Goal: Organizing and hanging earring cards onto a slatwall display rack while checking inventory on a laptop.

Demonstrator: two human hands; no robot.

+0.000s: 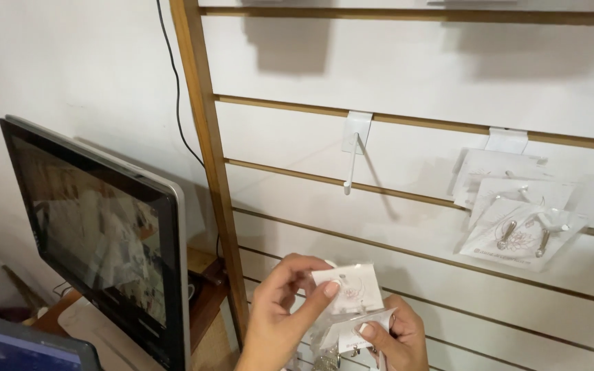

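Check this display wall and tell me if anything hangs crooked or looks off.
The cards on the right hook hang fanned and tilted, not squared up. The middle hook is bare. The left hand pinches one small card; the right hand holds more. Nothing looks damaged.

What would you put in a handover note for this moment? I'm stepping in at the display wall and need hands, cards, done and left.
Left hand: fingers pinch a small white jewellery card in a clear sleeve, held up.
Right hand: grips more bagged cards low against the slat wall.
Empty white hook sits above the hands.
Done: several cards hang on the hook to the right.
Left: the cards in both hands are not yet hung.
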